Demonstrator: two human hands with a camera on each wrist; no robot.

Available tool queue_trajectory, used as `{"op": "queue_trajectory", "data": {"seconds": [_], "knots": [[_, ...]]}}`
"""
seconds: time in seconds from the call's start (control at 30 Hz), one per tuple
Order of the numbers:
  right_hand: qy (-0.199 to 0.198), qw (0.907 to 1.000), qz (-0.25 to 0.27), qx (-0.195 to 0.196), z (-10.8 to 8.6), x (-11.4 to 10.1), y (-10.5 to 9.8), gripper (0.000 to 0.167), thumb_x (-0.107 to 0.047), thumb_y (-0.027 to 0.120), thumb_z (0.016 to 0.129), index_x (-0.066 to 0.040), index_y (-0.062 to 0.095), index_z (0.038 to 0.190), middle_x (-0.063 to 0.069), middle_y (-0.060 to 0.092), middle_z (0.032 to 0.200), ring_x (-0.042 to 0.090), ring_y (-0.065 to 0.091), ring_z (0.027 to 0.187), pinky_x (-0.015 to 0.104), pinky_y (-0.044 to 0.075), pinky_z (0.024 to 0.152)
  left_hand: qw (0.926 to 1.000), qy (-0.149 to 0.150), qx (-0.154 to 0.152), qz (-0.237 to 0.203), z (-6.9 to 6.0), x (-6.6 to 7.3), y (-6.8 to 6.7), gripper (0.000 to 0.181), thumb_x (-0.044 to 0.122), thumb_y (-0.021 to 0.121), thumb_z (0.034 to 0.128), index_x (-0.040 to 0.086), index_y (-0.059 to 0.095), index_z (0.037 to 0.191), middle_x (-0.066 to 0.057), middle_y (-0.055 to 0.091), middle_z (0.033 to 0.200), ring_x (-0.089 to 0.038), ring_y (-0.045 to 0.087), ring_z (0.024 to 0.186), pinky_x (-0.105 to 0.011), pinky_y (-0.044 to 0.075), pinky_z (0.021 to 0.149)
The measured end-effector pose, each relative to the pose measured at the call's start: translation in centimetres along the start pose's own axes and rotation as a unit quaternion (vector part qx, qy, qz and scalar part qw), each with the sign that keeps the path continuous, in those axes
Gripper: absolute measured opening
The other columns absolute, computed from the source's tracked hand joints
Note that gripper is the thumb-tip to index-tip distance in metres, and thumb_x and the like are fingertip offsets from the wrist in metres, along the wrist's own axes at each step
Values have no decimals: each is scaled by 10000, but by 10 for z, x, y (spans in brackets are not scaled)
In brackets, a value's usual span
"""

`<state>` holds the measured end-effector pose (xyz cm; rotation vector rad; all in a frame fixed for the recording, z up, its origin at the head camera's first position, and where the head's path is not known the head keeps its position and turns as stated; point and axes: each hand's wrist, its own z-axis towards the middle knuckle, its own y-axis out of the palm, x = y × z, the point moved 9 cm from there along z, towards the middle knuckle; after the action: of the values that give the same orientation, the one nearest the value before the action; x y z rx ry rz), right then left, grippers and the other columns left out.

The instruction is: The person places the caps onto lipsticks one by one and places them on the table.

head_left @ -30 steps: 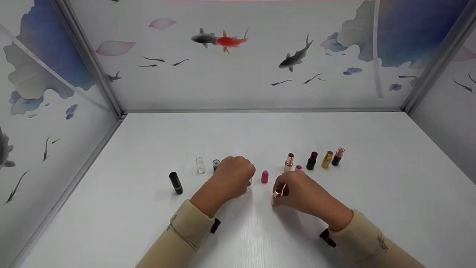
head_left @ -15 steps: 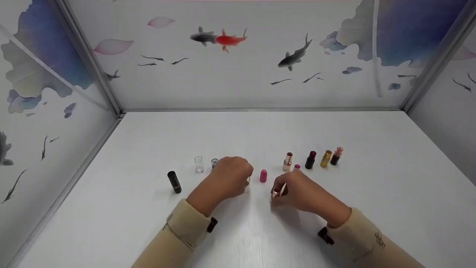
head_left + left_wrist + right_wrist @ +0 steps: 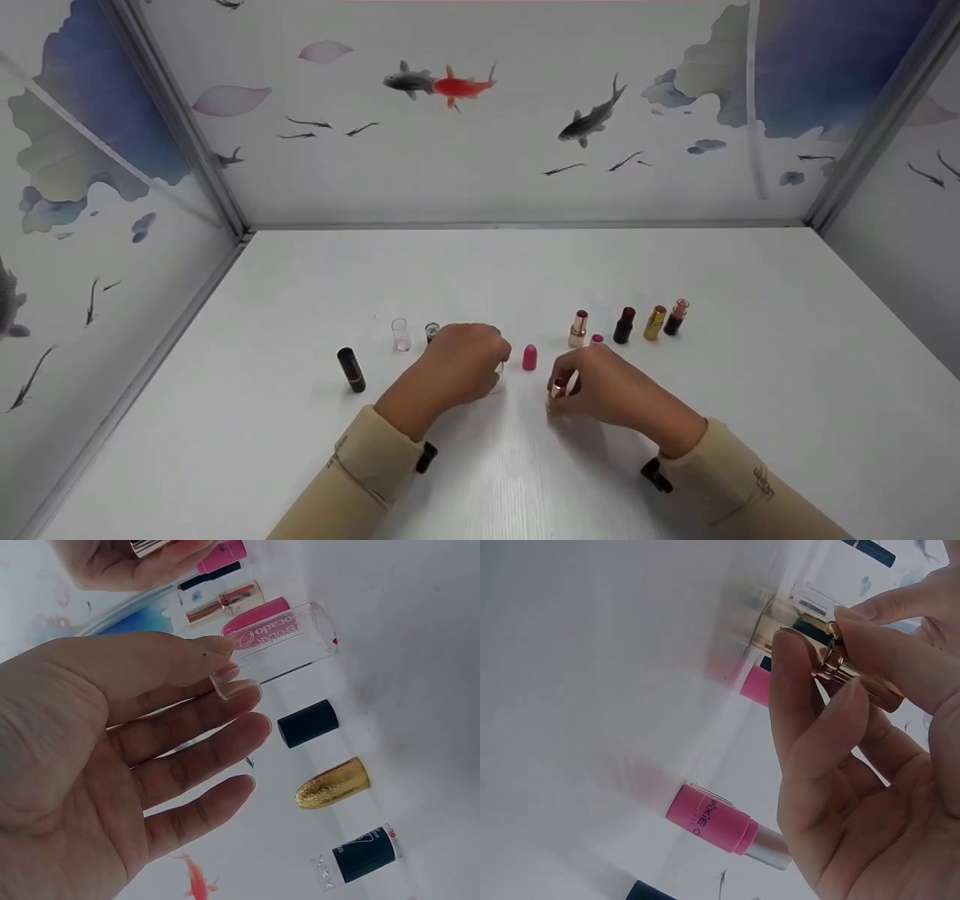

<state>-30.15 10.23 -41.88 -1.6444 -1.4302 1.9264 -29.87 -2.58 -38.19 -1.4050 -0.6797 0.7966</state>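
My left hand (image 3: 457, 364) pinches a clear lipstick cap (image 3: 300, 656) at one end between thumb and fingertips. The cap is close to the table, and printed lettering shows through it. My right hand (image 3: 611, 386) holds a rose-gold lipstick tube (image 3: 780, 626) between thumb and fingers, standing upright at table level. Between the hands, a little farther back, a pink bullet-shaped piece (image 3: 529, 358) stands on the table. Beyond the right hand are a rose-gold lipstick (image 3: 578, 328) and a pink lipstick (image 3: 712, 817) with a silver upper part, partly hidden in the head view.
On the right stand a dark lipstick (image 3: 625, 325), a gold tube (image 3: 655, 322) and a black tube with a clear top (image 3: 676, 317). At left are a leaning black tube (image 3: 351, 370) and a clear cap (image 3: 401, 335). Patterned walls (image 3: 495, 187) enclose the white table.
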Motion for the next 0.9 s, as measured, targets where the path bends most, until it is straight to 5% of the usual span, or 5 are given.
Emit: {"op": "queue_trajectory", "data": {"seconds": [0.2,0.37,0.6,0.73,0.9], "knots": [[98,9996,-218,-125,0,5,6,164,-35,882,848,-131,787,941,-57,702,858,117,661,765,343,590,745,9999,107,-104,24,-4,0,2,162,185,837,943,139,839,1099,-2,789,944,-157,728,850,-265,603,767],[218,9989,-346,-226,1,6,8,203,-28,895,832,-138,793,969,-54,701,867,130,638,774,356,571,750,9964,212,754,-320,-10,-3,-26,206,176,859,928,136,827,1127,5,803,1012,-156,750,884,-284,610,767],[361,9975,-540,-277,2,7,8,227,-38,900,844,-120,798,1030,-54,702,876,132,633,793,383,578,791,9668,261,2171,-1320,-20,-14,-57,194,130,858,922,100,812,1108,-18,800,1010,-144,746,817,-311,607,709],[298,9958,-845,-158,1,4,6,202,-53,883,863,-83,789,1040,-52,688,846,133,624,772,392,581,774,9537,70,2432,-1767,-22,-22,-62,191,145,852,931,88,802,1107,-18,794,1023,-127,713,746,-299,587,679],[149,9951,-978,46,-3,-3,-4,155,-15,840,876,-75,753,990,-41,658,825,155,591,795,365,563,738,9475,4,2483,-2017,-23,-24,-66,191,140,849,934,85,803,1110,-17,791,1024,-116,691,706,-281,576,671]]}}
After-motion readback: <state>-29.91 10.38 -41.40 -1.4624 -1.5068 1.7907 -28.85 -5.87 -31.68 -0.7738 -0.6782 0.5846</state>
